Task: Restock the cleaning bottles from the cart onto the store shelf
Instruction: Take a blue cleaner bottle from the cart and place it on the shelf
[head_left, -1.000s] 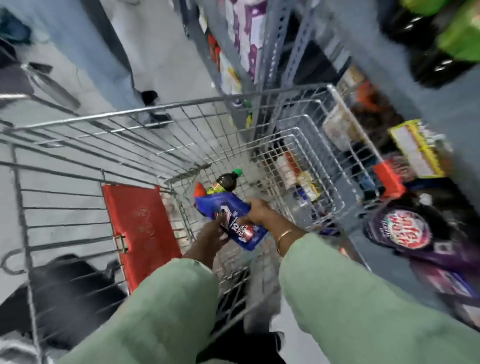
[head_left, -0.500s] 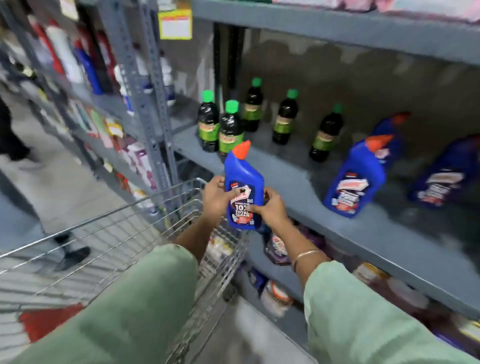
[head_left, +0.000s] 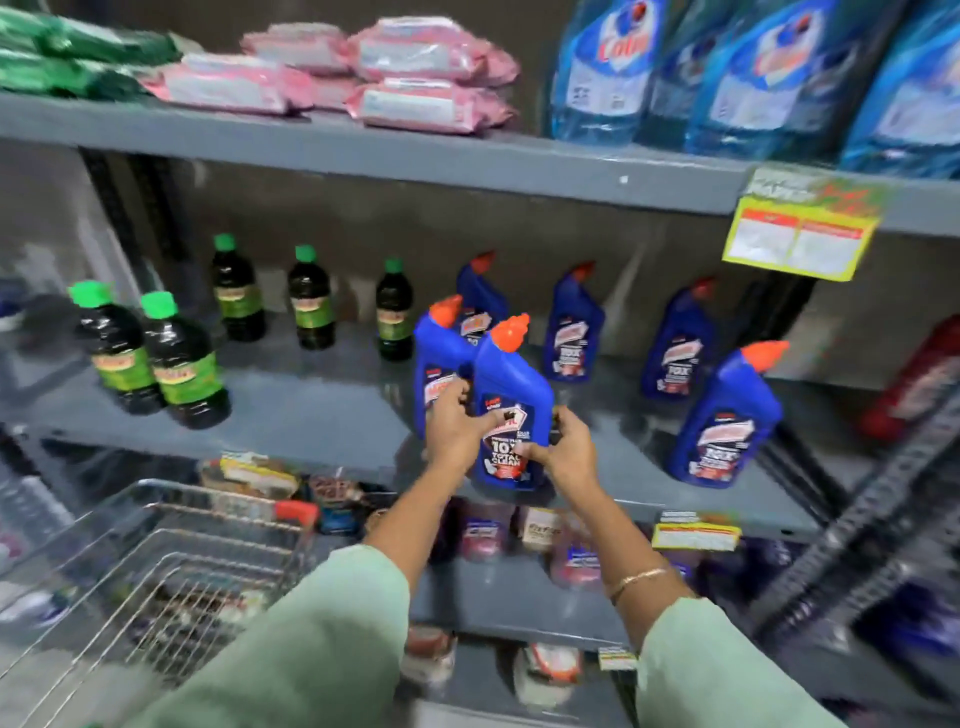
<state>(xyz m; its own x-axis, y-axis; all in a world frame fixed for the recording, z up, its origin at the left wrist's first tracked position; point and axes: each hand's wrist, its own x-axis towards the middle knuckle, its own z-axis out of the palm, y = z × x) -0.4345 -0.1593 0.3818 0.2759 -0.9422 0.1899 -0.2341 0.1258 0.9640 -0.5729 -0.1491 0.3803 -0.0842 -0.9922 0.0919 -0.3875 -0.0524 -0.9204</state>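
Five dark bottles: green-capped bottles (head_left: 184, 364) stand upright on the left part of the middle shelf (head_left: 311, 415), two at the front, three further back.
Cart: a wire cart (head_left: 156, 571) sits at lower left, below the shelf edge; its contents are too blurred to tell.
Left hand: the left hand (head_left: 457, 431) grips the left side of the held bottle, fingers (head_left: 485, 418) curled across its label.
Held bottle: a blue cleaning bottle (head_left: 511, 410) with an orange cap, upright, at the front edge of the middle shelf; whether its base touches the shelf cannot be told.
Right hand: the right hand (head_left: 569, 452) clasps the bottle's right side, fingertips on the label.
Neighbours: another blue bottle (head_left: 439, 358) stands just behind and left, partly hidden; more blue bottles (head_left: 724, 415) stand to the right.
Top shelf: pink packets (head_left: 421, 78) in the middle, blue refill pouches (head_left: 753, 78) at right.
Tag: a yellow price tag (head_left: 800, 234) hangs from the top shelf's edge.
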